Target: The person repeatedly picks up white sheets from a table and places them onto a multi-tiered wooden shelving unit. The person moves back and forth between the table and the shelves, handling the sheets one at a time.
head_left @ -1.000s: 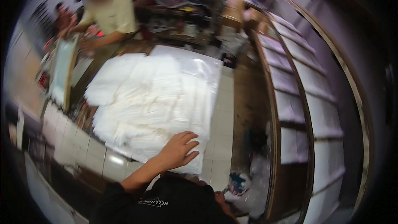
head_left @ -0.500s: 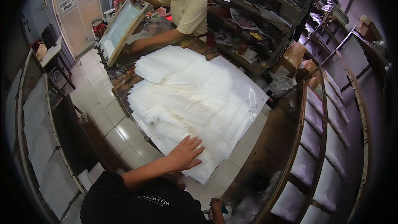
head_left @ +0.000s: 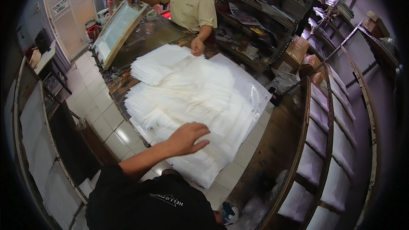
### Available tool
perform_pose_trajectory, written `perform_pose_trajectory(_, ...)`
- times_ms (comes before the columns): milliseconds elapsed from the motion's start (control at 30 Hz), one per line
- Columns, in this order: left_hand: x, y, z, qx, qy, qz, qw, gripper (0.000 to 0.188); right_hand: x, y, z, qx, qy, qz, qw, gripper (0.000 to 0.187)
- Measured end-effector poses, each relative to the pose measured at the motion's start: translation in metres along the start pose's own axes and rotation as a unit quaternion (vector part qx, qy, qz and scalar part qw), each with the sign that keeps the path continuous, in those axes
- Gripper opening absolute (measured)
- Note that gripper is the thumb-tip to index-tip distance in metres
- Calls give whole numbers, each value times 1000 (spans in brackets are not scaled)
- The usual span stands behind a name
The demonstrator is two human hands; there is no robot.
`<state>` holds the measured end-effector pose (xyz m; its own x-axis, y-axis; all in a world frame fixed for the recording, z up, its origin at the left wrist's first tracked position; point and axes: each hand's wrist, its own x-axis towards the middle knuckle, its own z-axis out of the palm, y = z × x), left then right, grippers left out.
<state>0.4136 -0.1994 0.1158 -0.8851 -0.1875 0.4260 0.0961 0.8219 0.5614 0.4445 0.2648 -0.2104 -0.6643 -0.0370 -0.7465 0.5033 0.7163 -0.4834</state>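
Observation:
My left hand (head_left: 187,138) is over the near part of a wide heap of thin white sheets (head_left: 183,102), palm down, fingers stretched and thumb apart. It holds nothing; whether it touches the top sheets I cannot tell. The sheets lie in overlapping, fanned piles on a worktable, with a flat whitish sheet (head_left: 249,87) under their right side. Of my right hand (head_left: 218,217), only a small part shows low beside my dark shirt; its fingers are hidden. A blue and white crumpled thing (head_left: 230,214) is next to it.
Across the table a co-worker in a pale yellow shirt (head_left: 187,6) holds up a tilted wood-framed printing screen (head_left: 121,30); their other hand (head_left: 197,46) is at the pile's far edge. Racks of white sheets (head_left: 313,162) stand at right and left. Cardboard boxes (head_left: 292,53) sit by the shelving.
My left hand has moved a little farther over the sheets. My right hand has slipped mostly from sight. The co-worker's free hand has gone from beneath the screen to the pile's far edge.

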Motion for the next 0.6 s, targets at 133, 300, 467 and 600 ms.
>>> perform_pose_trajectory(133,57,-43,-31,66,29,8,997,27,-10,-3,10,18,4,41,999,27)
perform_pose_trajectory(300,139,-137,-28,174,-15,-57,983,26,-10,-23,34,68,8,56,996,29)
perform_pose_trajectory(467,197,-207,23,294,-151,-110,937,39,11,-47,85,214,76,42,973,26)
perform_pose_trajectory(600,214,-223,57,299,-276,-154,900,32,3,-65,106,258,84,38,962,25)
